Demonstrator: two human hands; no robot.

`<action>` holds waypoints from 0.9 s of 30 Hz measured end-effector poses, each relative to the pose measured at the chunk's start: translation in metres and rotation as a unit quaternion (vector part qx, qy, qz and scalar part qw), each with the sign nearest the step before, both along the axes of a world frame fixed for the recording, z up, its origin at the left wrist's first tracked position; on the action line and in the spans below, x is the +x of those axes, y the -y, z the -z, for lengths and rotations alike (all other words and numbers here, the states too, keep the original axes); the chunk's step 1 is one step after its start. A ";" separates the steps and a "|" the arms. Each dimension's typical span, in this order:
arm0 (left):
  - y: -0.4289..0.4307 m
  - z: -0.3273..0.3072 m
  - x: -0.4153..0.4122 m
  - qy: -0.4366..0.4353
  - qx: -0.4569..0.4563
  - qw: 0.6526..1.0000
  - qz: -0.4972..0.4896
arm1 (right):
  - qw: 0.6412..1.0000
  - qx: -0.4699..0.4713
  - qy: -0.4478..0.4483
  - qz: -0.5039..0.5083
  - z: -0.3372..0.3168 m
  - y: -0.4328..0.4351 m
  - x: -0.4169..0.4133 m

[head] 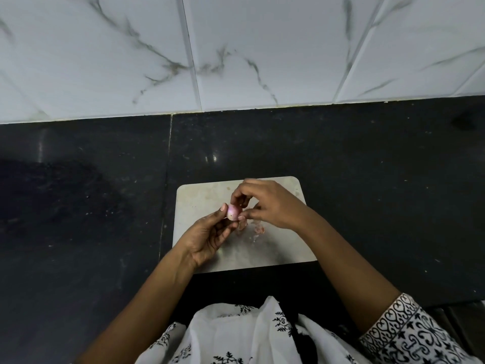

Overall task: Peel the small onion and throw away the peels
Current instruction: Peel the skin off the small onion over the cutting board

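The small onion is held above the centre of the cutting board, pinched in the left hand fingertips from seven o'clock. The right hand closes narrowly on its skin from three o'clock; its long axis cannot be judged. Loose peels lie on the board at five o'clock of the onion, with open counter on every side.

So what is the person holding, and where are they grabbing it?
A small pinkish-white onion. The left hand pinches its lower left side between thumb and fingers, above the pale board. The right hand's fingertips pick at its right side.
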State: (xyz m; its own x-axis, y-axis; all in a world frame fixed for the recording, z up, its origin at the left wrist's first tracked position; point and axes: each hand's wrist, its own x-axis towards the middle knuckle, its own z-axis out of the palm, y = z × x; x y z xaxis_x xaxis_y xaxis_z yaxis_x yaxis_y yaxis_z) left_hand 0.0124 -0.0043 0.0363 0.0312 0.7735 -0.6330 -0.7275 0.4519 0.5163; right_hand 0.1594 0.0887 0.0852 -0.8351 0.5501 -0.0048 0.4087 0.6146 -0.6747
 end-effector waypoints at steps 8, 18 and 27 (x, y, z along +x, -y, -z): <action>0.003 -0.004 0.000 -0.048 0.004 0.998 0.030 | 0.996 -0.070 0.051 0.006 -0.009 -0.011 -0.001; -0.001 -0.002 -0.004 -0.058 -0.010 0.998 -0.014 | 0.994 -0.016 0.100 -0.035 -0.004 -0.009 -0.001; -0.004 -0.003 -0.012 0.041 -0.027 0.998 -0.040 | 0.993 -0.017 0.038 0.111 0.026 -0.003 0.014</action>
State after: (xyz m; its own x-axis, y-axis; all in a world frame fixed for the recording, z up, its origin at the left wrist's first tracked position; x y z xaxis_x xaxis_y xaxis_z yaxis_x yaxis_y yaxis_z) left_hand 0.0007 -0.0003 0.0396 0.0235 0.7410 -0.6711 -0.8016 0.4150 0.4303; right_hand 0.1733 0.0915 0.0589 -0.6896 0.7192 -0.0849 0.5818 0.4804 -0.6563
